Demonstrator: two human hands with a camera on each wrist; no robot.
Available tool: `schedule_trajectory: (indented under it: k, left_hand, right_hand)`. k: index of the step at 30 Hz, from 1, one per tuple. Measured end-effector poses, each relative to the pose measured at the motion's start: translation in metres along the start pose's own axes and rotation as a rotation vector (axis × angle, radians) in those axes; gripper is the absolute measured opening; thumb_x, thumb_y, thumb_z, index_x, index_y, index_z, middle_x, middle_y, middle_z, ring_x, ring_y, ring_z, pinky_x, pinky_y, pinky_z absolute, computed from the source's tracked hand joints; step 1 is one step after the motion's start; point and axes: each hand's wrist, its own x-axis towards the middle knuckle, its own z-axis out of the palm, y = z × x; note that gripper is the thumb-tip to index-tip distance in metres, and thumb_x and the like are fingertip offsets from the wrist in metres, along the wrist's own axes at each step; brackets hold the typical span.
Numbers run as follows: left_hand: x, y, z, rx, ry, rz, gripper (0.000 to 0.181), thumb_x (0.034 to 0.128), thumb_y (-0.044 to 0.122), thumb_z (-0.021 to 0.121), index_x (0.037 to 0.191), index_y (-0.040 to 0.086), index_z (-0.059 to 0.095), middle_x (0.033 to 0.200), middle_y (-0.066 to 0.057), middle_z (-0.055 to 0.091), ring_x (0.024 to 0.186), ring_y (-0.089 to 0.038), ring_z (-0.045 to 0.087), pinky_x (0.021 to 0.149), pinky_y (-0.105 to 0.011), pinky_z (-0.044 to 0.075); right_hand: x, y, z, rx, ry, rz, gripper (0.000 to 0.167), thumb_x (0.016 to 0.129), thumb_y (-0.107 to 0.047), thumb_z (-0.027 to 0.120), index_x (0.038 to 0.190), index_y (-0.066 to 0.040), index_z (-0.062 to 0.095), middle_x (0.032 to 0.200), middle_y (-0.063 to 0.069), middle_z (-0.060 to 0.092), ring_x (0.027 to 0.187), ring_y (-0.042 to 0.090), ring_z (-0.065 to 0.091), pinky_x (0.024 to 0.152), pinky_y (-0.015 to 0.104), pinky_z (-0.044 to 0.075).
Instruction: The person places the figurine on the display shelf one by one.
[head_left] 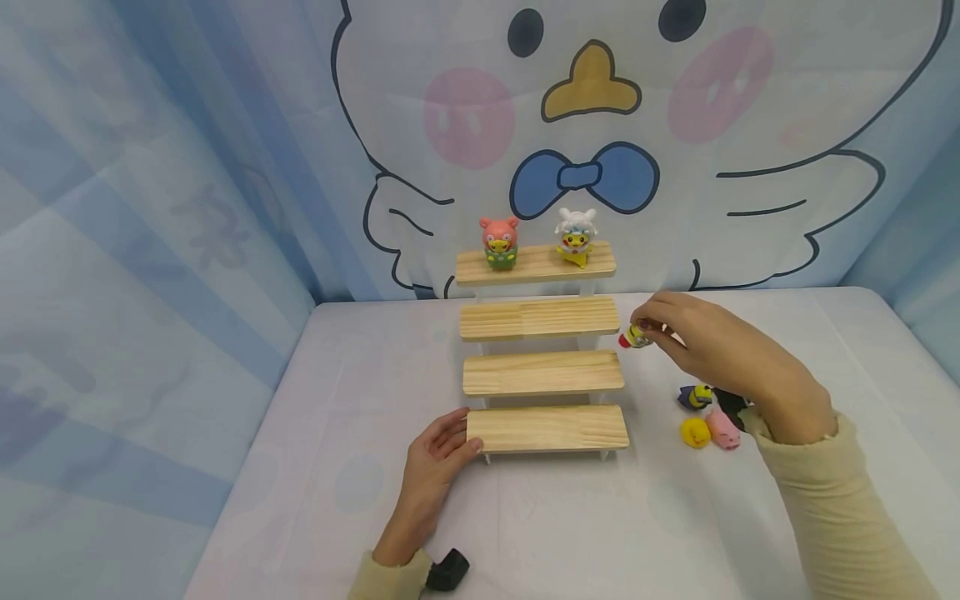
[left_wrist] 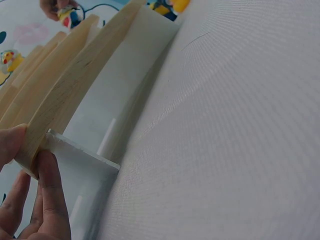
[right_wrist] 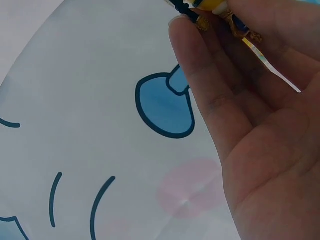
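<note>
A four-step wooden display stand (head_left: 547, 429) with pale boards and whitish translucent supports is in the middle of the table. At its lowest step, my left hand (head_left: 433, 467) grips the left end of the board, thumb and fingers on either side of the edge in the left wrist view. My right hand (head_left: 712, 346) pinches a small yellow figurine (head_left: 636, 337) with a red part, held just right of the second step from the top. Only its lower part (right_wrist: 202, 20) shows in the right wrist view. On the top step stand a pink-hooded figurine (head_left: 499, 243) and a white-hooded yellow figurine (head_left: 576, 237).
Right of the stand, under the right forearm, lie a dark-and-yellow figurine (head_left: 697, 396), a round yellow figurine (head_left: 695, 432) and a pink figurine (head_left: 724, 430). Behind the white-covered table (head_left: 360, 358) hangs a printed cloth (head_left: 585, 83).
</note>
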Motion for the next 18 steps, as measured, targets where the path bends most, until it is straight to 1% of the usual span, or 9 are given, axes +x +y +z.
schedule_trajectory:
  k: [6,11,18]
  left_hand:
    - [0.000,-0.001,0.000,0.001,-0.008,0.013,0.057,0.0842,0.003,0.077,0.136,-0.002,0.054,0.126,-0.020,0.060,0.102,-0.015,0.066,0.086,-0.021,0.055]
    - [0.000,-0.002,-0.001,-0.009,-0.005,0.003,0.056,0.0839,0.003,0.078,0.136,0.001,0.055,0.126,-0.018,0.061,0.102,-0.016,0.066,0.086,-0.022,0.056]
    - [0.000,-0.001,-0.001,-0.003,-0.006,0.005,0.057,0.0846,0.003,0.077,0.136,-0.002,0.054,0.126,-0.022,0.060,0.103,-0.016,0.065,0.085,-0.020,0.055]
  right_hand:
    - [0.002,-0.004,-0.002,0.002,0.008,-0.021,0.019,0.093,-0.003,0.066,0.112,-0.002,0.068,0.104,0.006,0.066,0.090,0.018,0.060,0.082,0.043,0.057]
    - [0.003,-0.008,-0.004,0.009,0.011,-0.038,0.019,0.093,-0.003,0.066,0.112,-0.002,0.068,0.104,0.006,0.065,0.089,0.018,0.060,0.081,0.042,0.057]
    - [0.005,-0.012,-0.006,0.012,0.014,-0.063,0.019,0.094,-0.003,0.065,0.113,-0.003,0.068,0.106,0.005,0.065,0.090,0.017,0.060,0.080,0.041,0.056]
